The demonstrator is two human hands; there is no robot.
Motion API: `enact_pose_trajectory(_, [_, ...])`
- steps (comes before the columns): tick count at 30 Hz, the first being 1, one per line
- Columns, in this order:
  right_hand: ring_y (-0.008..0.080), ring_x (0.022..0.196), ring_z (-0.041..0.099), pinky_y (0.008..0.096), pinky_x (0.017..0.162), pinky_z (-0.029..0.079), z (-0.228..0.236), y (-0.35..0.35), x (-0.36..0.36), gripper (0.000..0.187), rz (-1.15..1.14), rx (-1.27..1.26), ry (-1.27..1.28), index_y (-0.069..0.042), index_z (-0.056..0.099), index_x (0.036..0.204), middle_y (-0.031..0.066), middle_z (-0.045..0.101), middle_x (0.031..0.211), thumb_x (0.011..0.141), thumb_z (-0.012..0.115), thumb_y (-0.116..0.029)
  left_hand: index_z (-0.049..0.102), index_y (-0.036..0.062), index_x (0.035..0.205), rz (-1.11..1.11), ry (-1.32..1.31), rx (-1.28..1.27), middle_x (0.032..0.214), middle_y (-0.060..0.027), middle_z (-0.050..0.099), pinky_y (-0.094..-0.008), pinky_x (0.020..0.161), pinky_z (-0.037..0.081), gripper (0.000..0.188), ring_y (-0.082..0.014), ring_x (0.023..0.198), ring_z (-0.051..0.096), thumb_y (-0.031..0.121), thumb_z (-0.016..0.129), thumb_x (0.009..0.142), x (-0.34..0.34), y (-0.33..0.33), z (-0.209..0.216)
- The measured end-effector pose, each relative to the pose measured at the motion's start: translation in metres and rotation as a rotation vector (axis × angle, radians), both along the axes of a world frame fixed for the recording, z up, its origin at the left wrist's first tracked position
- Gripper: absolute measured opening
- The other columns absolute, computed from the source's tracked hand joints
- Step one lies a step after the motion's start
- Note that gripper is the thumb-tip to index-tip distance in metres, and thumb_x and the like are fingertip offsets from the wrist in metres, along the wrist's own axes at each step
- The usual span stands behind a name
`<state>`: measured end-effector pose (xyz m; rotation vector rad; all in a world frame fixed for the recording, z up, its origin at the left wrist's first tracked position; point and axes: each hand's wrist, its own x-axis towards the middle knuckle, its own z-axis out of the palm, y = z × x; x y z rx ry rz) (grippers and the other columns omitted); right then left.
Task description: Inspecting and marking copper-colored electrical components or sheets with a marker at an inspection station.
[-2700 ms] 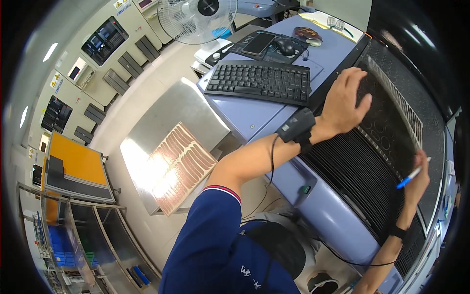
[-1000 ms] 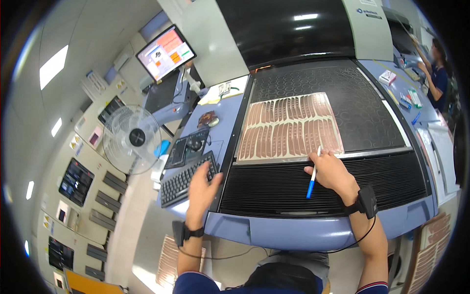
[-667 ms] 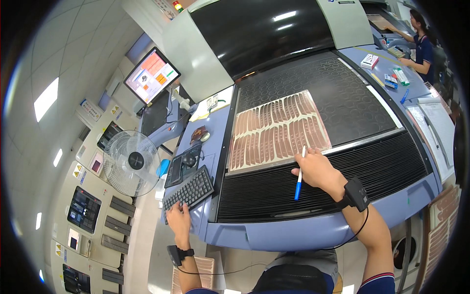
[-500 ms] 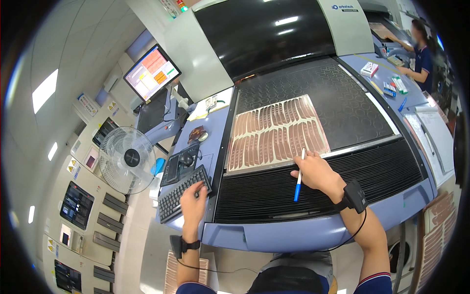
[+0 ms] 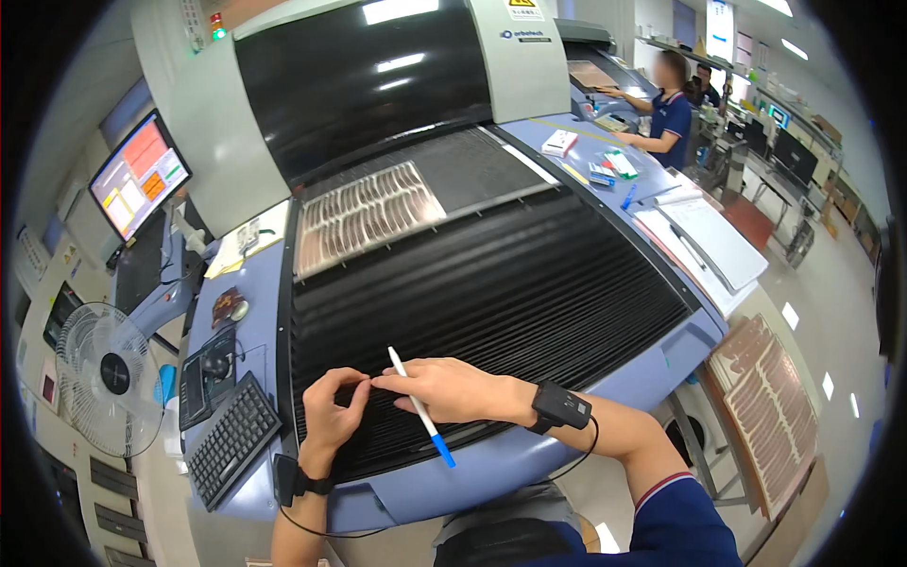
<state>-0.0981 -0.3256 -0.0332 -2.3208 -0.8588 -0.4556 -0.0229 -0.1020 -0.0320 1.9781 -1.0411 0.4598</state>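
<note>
The right hand's (image 5: 449, 389) grip is clamped on a white pen (image 5: 429, 422) above the black ribbed cover (image 5: 472, 293). The pen's long axis slants, blue capped end toward the wearer and slightly right, white end away. The left hand's (image 5: 333, 411) fingers curl in, their tips meeting the right's; I cannot tell whether its grip pinches anything. Beyond the cover lies a copper-striped panel (image 5: 370, 213). On the right-hand desk (image 5: 590, 203) is a small red-and-white box (image 5: 559, 144), contents hidden. Farther back, the pale housing (image 5: 521, 71) bears a yellow warning label (image 5: 522, 9) and dark lettering.
</note>
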Motion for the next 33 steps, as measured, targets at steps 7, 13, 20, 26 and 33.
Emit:
enact_pose_trajectory(7, [0.0391, 0.089, 0.069, 0.0471, 0.076, 0.057, 0.002, 0.004, -0.001, 0.042, -0.001, -0.008, 0.117, -0.005, 0.054, 0.133, 0.02, 0.069, 0.092, 0.095, 0.065, -0.019, 0.066, 0.0006, 0.09, -0.051, -0.074, 0.036, 0.082, -0.0117, 0.071, -0.0308, 0.068, 0.056, 0.013, -0.024, 0.074, 0.073, -0.003, 0.075, 0.08, -0.003, 0.001, -0.005])
enact_pose_trajectory(13, [0.0347, 0.085, 0.069, 0.0432, 0.077, 0.058, 0.011, -0.001, -0.012, 0.042, -0.061, 0.0, 0.108, -0.008, 0.059, 0.13, 0.0173, 0.07, 0.095, 0.091, 0.07, -0.017, 0.064, 0.0018, 0.09, -0.078, -0.075, 0.0, 0.078, -0.01, 0.07, -0.0289, 0.061, 0.055, 0.015, -0.02, 0.067, 0.071, -0.001, 0.077, 0.082, -0.001, -0.007, -0.009])
enact_pose_trajectory(20, [0.0369, 0.097, 0.071, 0.0403, 0.084, 0.057, 0.007, -0.015, 0.014, 0.037, -0.085, 0.148, 0.007, -0.004, 0.065, 0.127, 0.0216, 0.071, 0.11, 0.09, 0.07, -0.01, 0.062, 0.0005, 0.092, 0.11, -0.117, -0.173, 0.075, -0.0063, 0.07, -0.0245, 0.061, 0.055, 0.014, -0.0124, 0.067, 0.07, 0.0, 0.076, 0.088, -0.008, -0.002, 0.001])
enact_pose_trajectory(26, [0.0244, 0.091, 0.073, 0.0335, 0.081, 0.057, 0.02, -0.067, 0.035, 0.031, -0.325, 0.32, -0.191, -0.003, 0.068, 0.122, 0.0169, 0.074, 0.103, 0.095, 0.069, -0.018, 0.055, -0.0013, 0.098, 0.343, 0.116, -0.492, 0.079, -0.0148, 0.07, -0.0282, 0.068, 0.059, 0.017, -0.0196, 0.07, 0.071, -0.007, 0.069, 0.091, -0.14, 0.053, -0.014])
enact_pose_trajectory(33, [0.0173, 0.075, 0.071, 0.0309, 0.07, 0.055, 0.022, -0.101, 0.05, 0.027, -0.486, 0.686, -0.193, 0.004, 0.069, 0.111, 0.0146, 0.073, 0.082, 0.093, 0.067, -0.016, 0.067, 0.0019, 0.102, 0.159, 0.664, 0.166, 0.087, -0.0133, 0.075, -0.034, 0.069, 0.056, 0.015, -0.0236, 0.072, 0.072, 0.01, 0.07, 0.09, -0.246, 0.081, -0.09])
